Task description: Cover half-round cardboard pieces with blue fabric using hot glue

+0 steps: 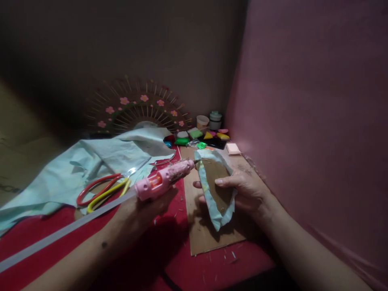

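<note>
The left hand point(157, 202) is closed around the glue gun point(165, 180), though the gun's body and the dim light hide most of its fingers, and the trigger cannot be seen. The glue stick point(75, 223) runs from the gun's rear out past the left edge, so its end is cut off. The nozzle meets the upper left rim of the card point(216, 178); whether it touches or just hovers there is hard to tell. The right hand point(247, 190) clamps the card, thumb on its brown face, the other fingers mostly hidden behind it. Pale blue trim point(205, 188) wraps the card's edge. Both forearms leave the view at the bottom.

The card is held above the board point(198, 232), hiding part of it; the board lies on the red table point(172, 252). To the left, scissors point(124, 185) rest by a heap of blue cloth point(100, 151), their blades perhaps partly under a fold. Behind the cloth, which covers its base, stands a flowered fan point(144, 98), its upper tips fading into shadow. Farther back are packets point(182, 141), a cup point(202, 122), a jar point(215, 120) and a pale block point(233, 148). A pink wall point(303, 101) closes off the right.
</note>
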The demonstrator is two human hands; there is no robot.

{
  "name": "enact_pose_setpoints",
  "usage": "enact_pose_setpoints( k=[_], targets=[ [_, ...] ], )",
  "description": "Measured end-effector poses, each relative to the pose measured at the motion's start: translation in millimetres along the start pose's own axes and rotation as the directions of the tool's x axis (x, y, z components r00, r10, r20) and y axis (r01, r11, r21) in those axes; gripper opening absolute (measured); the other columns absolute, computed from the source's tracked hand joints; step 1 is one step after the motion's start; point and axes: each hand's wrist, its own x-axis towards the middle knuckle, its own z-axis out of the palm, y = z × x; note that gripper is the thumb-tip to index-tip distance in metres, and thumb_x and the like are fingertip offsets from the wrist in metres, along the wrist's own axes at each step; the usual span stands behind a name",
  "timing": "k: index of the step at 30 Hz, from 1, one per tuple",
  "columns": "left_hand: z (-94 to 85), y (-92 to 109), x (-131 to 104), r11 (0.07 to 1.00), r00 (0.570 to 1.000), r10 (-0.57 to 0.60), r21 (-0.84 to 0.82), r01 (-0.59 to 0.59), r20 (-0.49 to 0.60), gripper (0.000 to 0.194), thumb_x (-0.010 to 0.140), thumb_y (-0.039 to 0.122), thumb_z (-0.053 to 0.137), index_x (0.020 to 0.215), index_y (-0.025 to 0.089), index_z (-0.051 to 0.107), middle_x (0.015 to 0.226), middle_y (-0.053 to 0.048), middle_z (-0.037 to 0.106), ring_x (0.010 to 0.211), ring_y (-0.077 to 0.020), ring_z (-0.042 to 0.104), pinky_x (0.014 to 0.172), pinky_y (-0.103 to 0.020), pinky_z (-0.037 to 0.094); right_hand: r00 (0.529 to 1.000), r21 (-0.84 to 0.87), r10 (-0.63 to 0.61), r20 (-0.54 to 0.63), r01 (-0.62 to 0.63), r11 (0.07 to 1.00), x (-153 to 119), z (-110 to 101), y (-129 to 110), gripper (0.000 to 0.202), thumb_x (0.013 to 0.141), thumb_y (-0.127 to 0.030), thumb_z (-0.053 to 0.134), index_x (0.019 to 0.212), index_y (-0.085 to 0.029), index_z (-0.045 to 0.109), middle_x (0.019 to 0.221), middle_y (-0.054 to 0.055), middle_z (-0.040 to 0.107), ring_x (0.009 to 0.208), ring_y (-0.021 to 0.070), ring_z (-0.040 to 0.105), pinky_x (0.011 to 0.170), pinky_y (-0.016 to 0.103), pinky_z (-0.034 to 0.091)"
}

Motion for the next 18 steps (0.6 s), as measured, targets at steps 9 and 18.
enact_pose_setpoints(
  k=[9, 18],
  targets=[
    [-3.8, 0.1, 0.1, 0.995, 0.998, -0.061, 0.076, 0.062, -0.017, 0.049, 0.084, 0.032, 0.061, 0.131, 0.023, 0.057, 0.045, 0.006, 0.053, 0.046, -0.0113, 0.043, 0.043, -0.020, 0.034, 1.000, -0.022, -0.009, -0.002, 0.009, 1.000, -2.8, 2.6, -1.6, 0.069, 0.069, -0.008, 0.064, 0.133, -0.019, 0.041, 0.102, 0.011, 0.068, 0.094, 0.0266, 0.067, 0.084, 0.050, 0.053],
    [-2.3, -2.6, -1.6, 0.987, 1.000, 0.010, 0.160, -0.011, 0.008, 0.045, 0.085, 0.031, 0.057, 0.130, 0.025, 0.059, 0.045, 0.005, 0.054, 0.044, -0.0123, 0.046, 0.043, -0.022, 0.037, 0.999, -0.029, -0.044, -0.013, 0.043, 0.999, -2.7, 0.2, -2.4, 0.066, 0.068, -0.007, 0.064, 0.129, -0.018, 0.043, 0.099, 0.011, 0.068, 0.091, 0.0264, 0.068, 0.081, 0.047, 0.054]
  ],
)
